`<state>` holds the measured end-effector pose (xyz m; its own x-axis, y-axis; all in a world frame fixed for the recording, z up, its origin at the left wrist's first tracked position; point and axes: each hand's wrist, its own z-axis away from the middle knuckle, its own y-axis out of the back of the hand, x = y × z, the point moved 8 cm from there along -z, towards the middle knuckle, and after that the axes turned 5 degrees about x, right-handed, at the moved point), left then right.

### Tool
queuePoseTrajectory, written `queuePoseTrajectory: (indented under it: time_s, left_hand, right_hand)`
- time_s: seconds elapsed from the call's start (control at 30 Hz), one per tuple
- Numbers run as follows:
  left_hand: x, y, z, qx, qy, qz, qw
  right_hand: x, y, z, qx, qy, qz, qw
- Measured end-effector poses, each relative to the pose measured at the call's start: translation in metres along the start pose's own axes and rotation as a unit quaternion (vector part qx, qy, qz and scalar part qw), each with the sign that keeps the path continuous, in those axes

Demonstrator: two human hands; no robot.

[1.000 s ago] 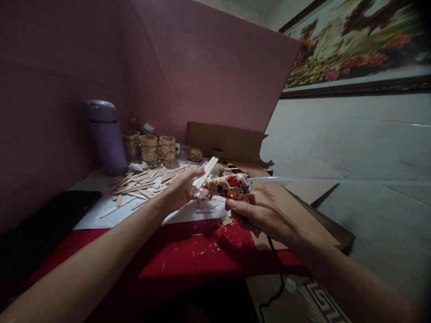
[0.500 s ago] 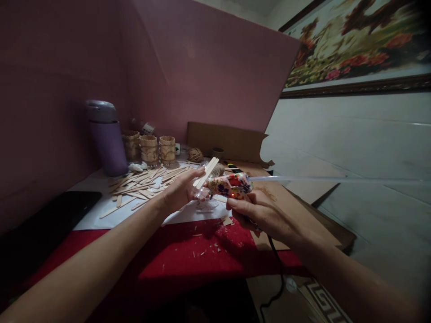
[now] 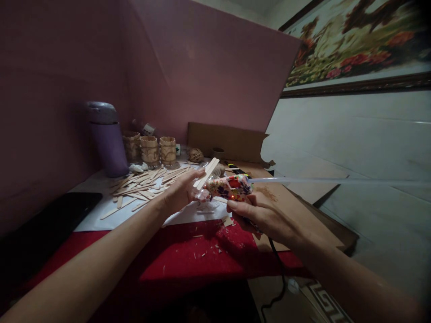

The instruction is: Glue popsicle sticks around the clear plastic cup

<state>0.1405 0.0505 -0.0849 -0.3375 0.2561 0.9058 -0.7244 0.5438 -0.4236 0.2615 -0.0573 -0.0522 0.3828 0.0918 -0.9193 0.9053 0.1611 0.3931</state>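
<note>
My left hand (image 3: 184,190) is closed on a clear plastic thing, partly hidden, with two pale popsicle sticks (image 3: 206,173) side by side at its fingertips. In my right hand (image 3: 261,213) is a flower-patterned glue gun (image 3: 232,186), its small red light lit. A long clear glue stick (image 3: 303,181) sticks out of the gun's back end toward the right. The gun's nozzle points left, close to the popsicle sticks; its tip is hidden behind my left hand and the sticks. A black cord (image 3: 276,255) hangs below my right hand.
Loose popsicle sticks (image 3: 141,186) lie heaped on white paper (image 3: 89,215). Behind them stand a purple bottle (image 3: 108,146), several wooden cups (image 3: 149,150) and a twine ball (image 3: 195,155). Cardboard (image 3: 296,215) covers the right side; wood scraps dot the red cloth (image 3: 175,255).
Both hands hold almost the same pose, with the glue gun at the popsicle sticks. The whole view has shifted very slightly.
</note>
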Motion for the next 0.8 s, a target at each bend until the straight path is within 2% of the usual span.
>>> queuePoseTrajectory:
  time_s: [0.53, 0.8]
  left_hand:
    - [0.0032, -0.0087, 0.0049, -0.018, -0.001, 0.009, 1.000]
    - [0.0039, -0.0011, 0.0012, 0.008, -0.024, -0.006, 1.000]
  right_hand:
    - [0.0022, 0.0074, -0.0016, 0.023, -0.012, -0.012, 1.000]
    - [0.0015, 0.0084, -0.0026, 0.024, -0.003, -0.010, 1.000]
